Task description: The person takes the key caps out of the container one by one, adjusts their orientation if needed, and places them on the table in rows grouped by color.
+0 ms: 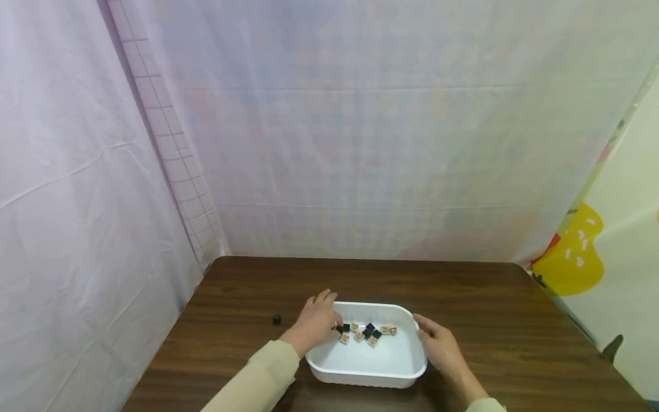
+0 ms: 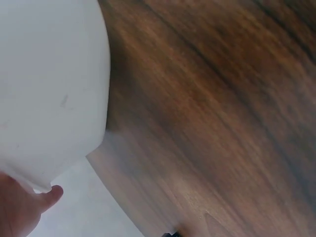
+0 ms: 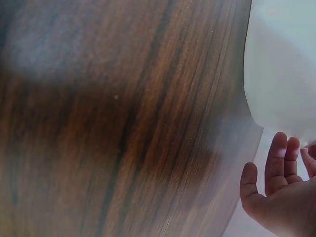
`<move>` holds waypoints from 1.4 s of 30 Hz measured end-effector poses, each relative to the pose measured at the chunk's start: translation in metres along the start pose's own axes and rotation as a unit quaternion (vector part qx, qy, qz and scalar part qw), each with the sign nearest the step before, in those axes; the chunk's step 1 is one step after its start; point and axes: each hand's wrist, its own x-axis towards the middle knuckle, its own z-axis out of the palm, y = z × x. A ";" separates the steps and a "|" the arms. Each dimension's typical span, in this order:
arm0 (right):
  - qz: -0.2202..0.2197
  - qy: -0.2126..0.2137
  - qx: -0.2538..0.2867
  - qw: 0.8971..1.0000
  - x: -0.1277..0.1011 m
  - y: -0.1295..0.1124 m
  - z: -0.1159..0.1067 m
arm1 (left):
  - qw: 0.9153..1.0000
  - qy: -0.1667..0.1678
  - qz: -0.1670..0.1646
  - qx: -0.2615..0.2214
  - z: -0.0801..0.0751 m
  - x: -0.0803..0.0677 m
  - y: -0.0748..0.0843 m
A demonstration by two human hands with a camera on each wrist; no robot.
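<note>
A white rectangular tray [image 1: 360, 379] with rounded corners stands between both hands. My left hand [image 1: 315, 323] grips its left rim, thumb over the inside and fingers spread along the outside. On the opposite side, my right hand [image 1: 439, 346] pinches the right rim near the far corner; several fingers [image 3: 275, 163] extend outside the wall in the right wrist view. Inside the tray lie several small square pieces, some black [image 1: 377, 334] and some tan with dark marks [image 1: 373, 341], scattered toward the far half. The left thumb is close to the leftmost pieces and partly hides them.
A small black cube [image 1: 277, 319] lies on the brown wooden table [image 1: 231, 343], left of the tray. Pale curtains [image 1: 360, 143] hang behind the table's far edge and along the left side. A patterned cloth with a yellow shape [image 1: 571, 257] hangs at the right.
</note>
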 end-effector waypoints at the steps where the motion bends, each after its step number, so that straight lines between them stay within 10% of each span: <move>1: 0.002 0.000 0.000 1.000 0.000 0.000 0.000 | 1.000 0.005 -0.003 -0.009 0.000 0.000 0.000; 12: 0.005 0.002 -0.008 1.000 -0.001 -0.001 0.002 | 0.997 0.067 0.006 -0.036 -0.006 0.000 -0.003; 42: -0.005 0.005 -0.006 1.000 0.000 -0.001 0.000 | 0.973 0.062 0.013 -0.220 -0.003 0.002 0.003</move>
